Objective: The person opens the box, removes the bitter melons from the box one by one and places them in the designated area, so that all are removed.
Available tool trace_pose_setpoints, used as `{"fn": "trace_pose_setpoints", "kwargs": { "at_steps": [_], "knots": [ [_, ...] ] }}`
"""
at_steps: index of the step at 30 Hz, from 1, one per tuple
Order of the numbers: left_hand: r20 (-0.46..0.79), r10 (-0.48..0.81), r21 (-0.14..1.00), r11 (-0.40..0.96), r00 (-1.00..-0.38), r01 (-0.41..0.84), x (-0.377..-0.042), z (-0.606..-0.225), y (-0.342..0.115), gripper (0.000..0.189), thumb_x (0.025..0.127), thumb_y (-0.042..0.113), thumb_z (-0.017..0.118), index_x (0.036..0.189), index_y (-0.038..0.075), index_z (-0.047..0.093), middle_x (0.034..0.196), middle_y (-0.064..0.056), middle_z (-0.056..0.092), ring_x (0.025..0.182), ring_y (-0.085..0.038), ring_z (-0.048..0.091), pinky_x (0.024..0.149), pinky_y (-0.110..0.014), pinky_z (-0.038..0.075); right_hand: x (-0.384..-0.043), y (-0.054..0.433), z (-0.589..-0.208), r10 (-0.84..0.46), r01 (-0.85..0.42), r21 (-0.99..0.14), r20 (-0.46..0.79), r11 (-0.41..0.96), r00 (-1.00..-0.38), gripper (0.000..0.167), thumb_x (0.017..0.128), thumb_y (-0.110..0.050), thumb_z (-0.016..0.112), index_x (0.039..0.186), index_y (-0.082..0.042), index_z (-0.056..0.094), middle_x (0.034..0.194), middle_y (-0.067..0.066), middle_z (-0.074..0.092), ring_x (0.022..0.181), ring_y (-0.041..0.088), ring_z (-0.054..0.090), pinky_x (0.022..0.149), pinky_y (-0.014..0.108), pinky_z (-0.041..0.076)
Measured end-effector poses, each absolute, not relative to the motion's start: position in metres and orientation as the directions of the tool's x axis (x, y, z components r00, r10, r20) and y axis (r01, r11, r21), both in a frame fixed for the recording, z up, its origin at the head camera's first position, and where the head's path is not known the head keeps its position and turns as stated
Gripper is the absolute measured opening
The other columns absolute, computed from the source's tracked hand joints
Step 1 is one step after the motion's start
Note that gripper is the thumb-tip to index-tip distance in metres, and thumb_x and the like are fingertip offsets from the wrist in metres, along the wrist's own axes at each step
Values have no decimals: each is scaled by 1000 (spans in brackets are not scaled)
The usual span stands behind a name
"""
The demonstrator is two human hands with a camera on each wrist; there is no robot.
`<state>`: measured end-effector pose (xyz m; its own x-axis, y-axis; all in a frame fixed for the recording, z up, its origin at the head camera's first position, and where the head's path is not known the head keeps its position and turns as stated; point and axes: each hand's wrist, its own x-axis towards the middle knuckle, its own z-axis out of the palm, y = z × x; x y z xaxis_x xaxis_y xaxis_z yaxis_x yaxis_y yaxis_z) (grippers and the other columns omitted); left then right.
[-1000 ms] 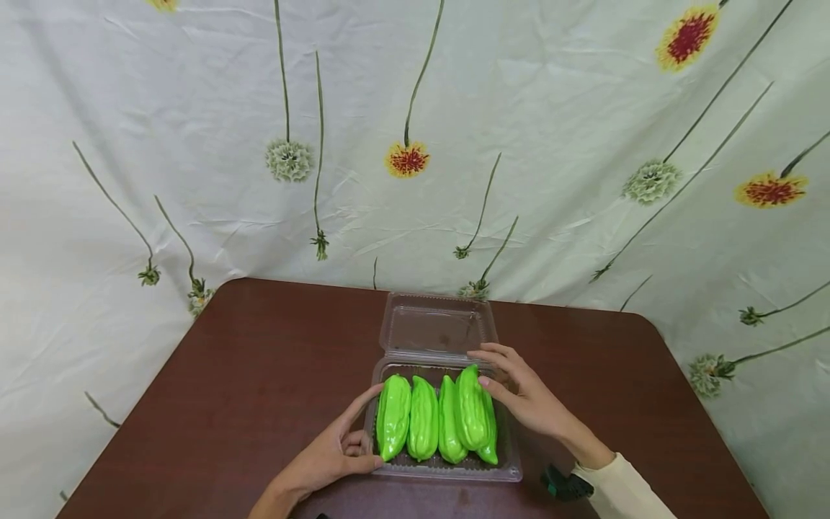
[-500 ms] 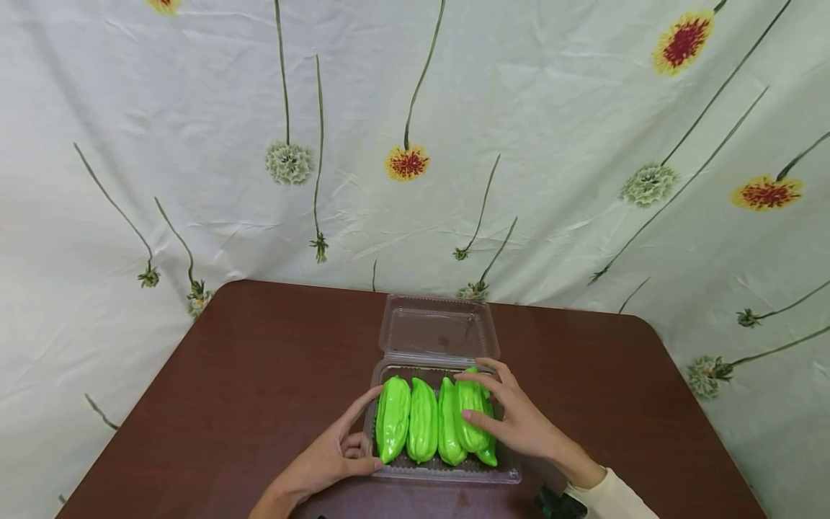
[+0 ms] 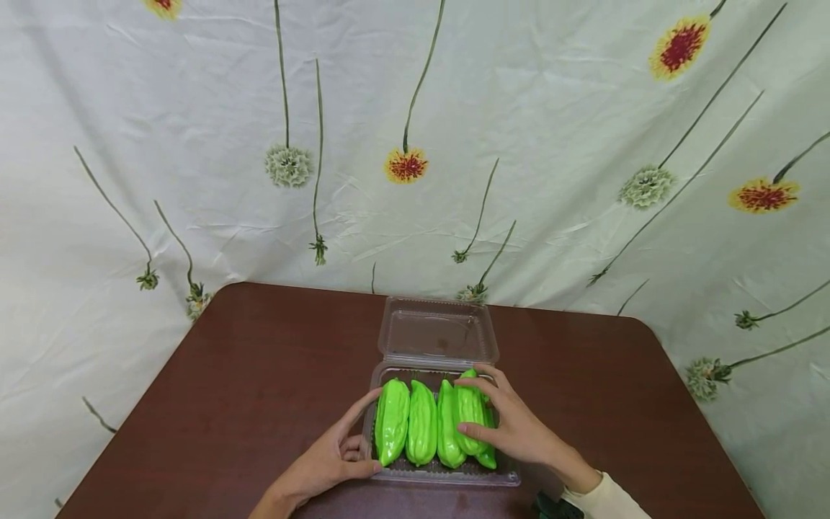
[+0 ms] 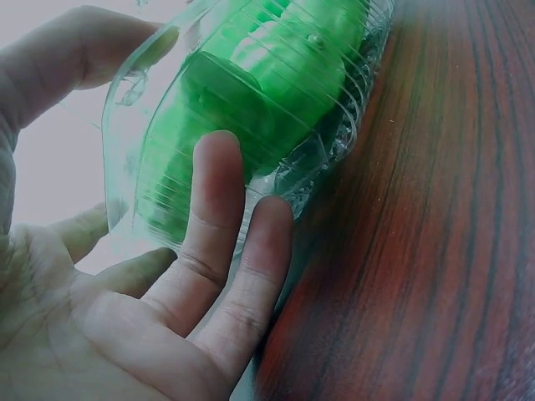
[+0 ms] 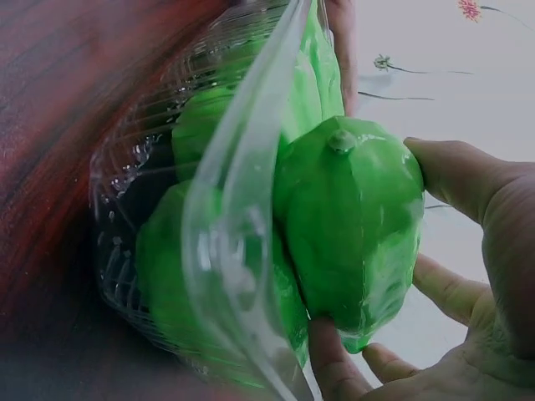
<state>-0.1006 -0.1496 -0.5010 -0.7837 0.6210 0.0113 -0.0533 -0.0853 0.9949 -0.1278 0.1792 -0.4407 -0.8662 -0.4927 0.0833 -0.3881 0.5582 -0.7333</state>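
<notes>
Glossy green pepper-shaped vegetables with ridged sides fill a clear plastic container (image 3: 447, 478). Three of them, the left one (image 3: 392, 425), the second (image 3: 422, 425) and the third (image 3: 447, 432), lie side by side. On the right one more (image 3: 471, 422) rests on top of another (image 3: 488, 455), which it partly hides. My left hand (image 3: 326, 460) holds the container's left side, thumb at the near corner, index finger by the far one. The right hand (image 3: 519, 431) grips the top vegetable; the right wrist view shows thumb and fingers on opposite sides of this vegetable (image 5: 351, 217).
The container's hinged lid (image 3: 437, 333) lies folded back on the brown wooden table (image 3: 292, 353). Behind the table's far edge hangs a white flowered cloth (image 3: 363, 108). A dark object (image 3: 554, 507) sits near my right wrist.
My right hand has moved left and nearer to me, its thumb and fingers closing about the top vegetable. The left hand keeps its hold. The head view has tilted up slightly.
</notes>
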Motion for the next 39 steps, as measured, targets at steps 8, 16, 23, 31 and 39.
{"fn": "trace_pose_setpoints", "kwargs": {
  "at_steps": [8, 16, 23, 31, 39],
  "knots": [
    [14, 621, 995, -88, -783, -52, -101, -501, -150, 105, 88, 1, 73, 163, 22, 2, 79, 2, 57, 74, -3, 57, 72, -19, 50, -129, 181, -441, -489, -370, -741, 65, 560, -870, 60, 92, -36, 74, 144, -15, 52, 157, 20, 28, 134, 41, 44, 95, 53, 47],
    [14, 624, 994, -96, -781, -60, -101, -500, -150, 106, 88, 1, 73, 162, 21, 1, 79, 3, 57, 74, -3, 57, 71, -19, 50, -130, 183, -440, -506, -384, -743, 71, 548, -860, 56, 91, -30, 74, 143, -16, 54, 157, 22, 33, 136, 45, 44, 96, 62, 45],
    [28, 623, 993, -106, -782, -50, -100, -501, -150, 106, 88, 0, 73, 162, 20, 1, 79, 4, 57, 74, -2, 57, 72, -19, 50, -131, 183, -441, -507, -389, -742, 78, 545, -859, 54, 91, -27, 74, 141, -17, 56, 157, 22, 35, 132, 44, 47, 95, 63, 44],
    [32, 624, 993, -109, -781, -47, -101, -500, -150, 106, 88, 0, 73, 162, 20, 0, 79, 3, 57, 74, -2, 57, 71, -19, 50, -134, 183, -439, -519, -421, -739, 113, 526, -848, 51, 91, -21, 73, 139, -18, 57, 153, 22, 42, 121, 39, 54, 89, 55, 47],
    [22, 625, 993, -105, -781, -57, -100, -499, -150, 106, 88, 1, 73, 162, 20, 0, 79, 2, 57, 74, -2, 57, 71, -19, 50, -135, 184, -435, -484, -402, -747, 124, 529, -866, 51, 88, -17, 74, 136, -21, 59, 153, 18, 44, 126, 36, 53, 93, 51, 47]
  ]
}}
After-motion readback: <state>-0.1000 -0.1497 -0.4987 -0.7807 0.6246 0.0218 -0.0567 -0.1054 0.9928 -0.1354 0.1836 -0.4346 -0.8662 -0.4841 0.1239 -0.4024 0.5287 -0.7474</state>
